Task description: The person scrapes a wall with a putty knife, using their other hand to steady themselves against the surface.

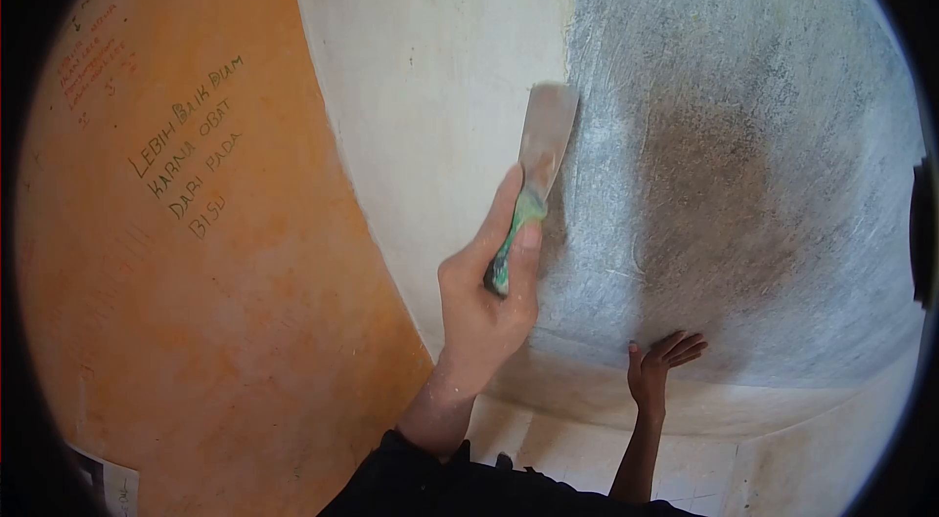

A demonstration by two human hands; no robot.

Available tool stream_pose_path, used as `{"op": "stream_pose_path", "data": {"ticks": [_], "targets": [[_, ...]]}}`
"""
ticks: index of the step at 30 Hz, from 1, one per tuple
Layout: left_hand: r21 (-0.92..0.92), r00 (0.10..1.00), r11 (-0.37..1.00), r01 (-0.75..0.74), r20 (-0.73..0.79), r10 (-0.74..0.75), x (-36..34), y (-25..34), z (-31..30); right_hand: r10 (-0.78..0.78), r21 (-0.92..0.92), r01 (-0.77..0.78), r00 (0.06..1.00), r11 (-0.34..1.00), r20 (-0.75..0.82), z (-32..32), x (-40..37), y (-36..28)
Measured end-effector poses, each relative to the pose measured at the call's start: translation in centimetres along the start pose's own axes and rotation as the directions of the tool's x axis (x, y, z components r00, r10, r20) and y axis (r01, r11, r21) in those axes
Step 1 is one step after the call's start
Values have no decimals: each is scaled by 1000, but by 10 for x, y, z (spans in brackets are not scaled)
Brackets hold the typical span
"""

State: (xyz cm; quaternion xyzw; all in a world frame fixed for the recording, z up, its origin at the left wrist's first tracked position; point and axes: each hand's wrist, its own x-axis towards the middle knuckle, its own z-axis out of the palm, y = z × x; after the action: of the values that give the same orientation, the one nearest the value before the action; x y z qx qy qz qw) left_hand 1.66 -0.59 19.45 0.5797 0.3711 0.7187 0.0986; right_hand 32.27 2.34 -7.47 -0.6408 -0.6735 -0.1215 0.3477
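Observation:
A putty knife with a broad metal blade [551, 131] and a green, stained handle is held in my left hand [489, 312], fingers and thumb closed round the handle. Its blade points upward, over the border between the cream wall strip [430, 57] and the rough grey wall area [626, 126]. Whether the blade touches the wall cannot be told. Lower right, my right hand [660, 368] is open, fingers stretched to the right and thumb up, by the lower edge of the grey area. It holds nothing visible.
An orange wall [293, 321] with green and red handwriting fills the left side. A printed sheet [119, 490] shows at the bottom left. Dark patches mark the grey surface. Pale tiles [685, 478] lie below, and a dark object [921, 233] stands at the right edge.

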Motion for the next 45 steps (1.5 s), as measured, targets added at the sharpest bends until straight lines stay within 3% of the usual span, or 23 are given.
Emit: {"op": "stream_pose_path", "data": {"ticks": [4, 8, 10, 11, 13, 17, 20, 21, 23, 25, 27, 28, 31, 33, 40, 42, 43, 45], "targets": [[-23, 998, 998, 55, 20, -54, 4, -2, -4, 7, -5, -7, 1000, 1000, 10, 0, -2, 5], [0, 999, 999, -46, -17, 46, 11, 4, 0, -12, -5, 12, 1000, 1000, -8, 1, -1, 2], [-72, 993, 991, 109, 54, -105, 23, 18, -3, -11, 4, 11, 1000, 1000, -3, 0, 0, 1], [-72, 993, 991, 110, 55, -106, 18, 15, -2, -15, -7, 15, 1000, 1000, -8, -2, -1, 1], [-34, 1000, 999, 11, -14, -11, 5, 3, 0, -15, -14, 15, 1000, 1000, -27, 0, 1, 1], [-2, 1000, 1000, -19, 1, 19, 5, 2, -3, -23, -16, 23, 999, 1000, -27, 1, 0, 4], [-68, 983, 982, 176, 71, -171, 12, 16, -8, -10, 2, 10, 1000, 1000, 6, 2, -2, 4], [-70, 983, 982, 176, 70, -171, 8, 11, -7, -2, 0, 2, 1000, 1000, 9, 2, -1, 5], [20, 999, 999, -35, -10, 36, -2, -6, -4, -7, 9, 7, 1000, 1000, 4, 4, 0, 6], [15, 1000, 1000, -27, -7, 27, 5, 0, -2, -13, 7, 13, 1000, 1000, -10, 4, -1, 5], [-84, 991, 987, 137, 23, -135, 18, 20, -3, -6, 10, 5, 1000, 1000, 8, 3, -1, 5], [-81, 990, 987, 140, 21, -138, 16, 19, -4, 8, 12, -9, 1000, 1000, 22, 1, -1, 5], [-49, 996, 995, 89, 6, -89, 6, 4, -1, 20, 23, -21, 999, 999, 45, -2, -2, 3], [17, 998, 998, -55, -18, 56, -2, -10, -1, 3, 9, -3, 1000, 1000, -2, 1, 1, 1], [-65, 999, 997, 43, -24, -44, 22, 13, 3, -1, 8, 1, 1000, 1000, 0, -2, -3, 1], [-3, 989, 990, -141, -43, 141, 18, 0, 4, -5, -1, 5, 1000, 1000, -12, 0, -2, 2], [-6, 989, 990, -144, -39, 144, 22, 4, 4, -10, -14, 10, 1000, 1000, -14, 0, -2, 2], [-47, 999, 999, 17, -27, -19, 34, 21, 4, 7, 4, -7, 1000, 1000, 5, -1, -3, 3]]}}
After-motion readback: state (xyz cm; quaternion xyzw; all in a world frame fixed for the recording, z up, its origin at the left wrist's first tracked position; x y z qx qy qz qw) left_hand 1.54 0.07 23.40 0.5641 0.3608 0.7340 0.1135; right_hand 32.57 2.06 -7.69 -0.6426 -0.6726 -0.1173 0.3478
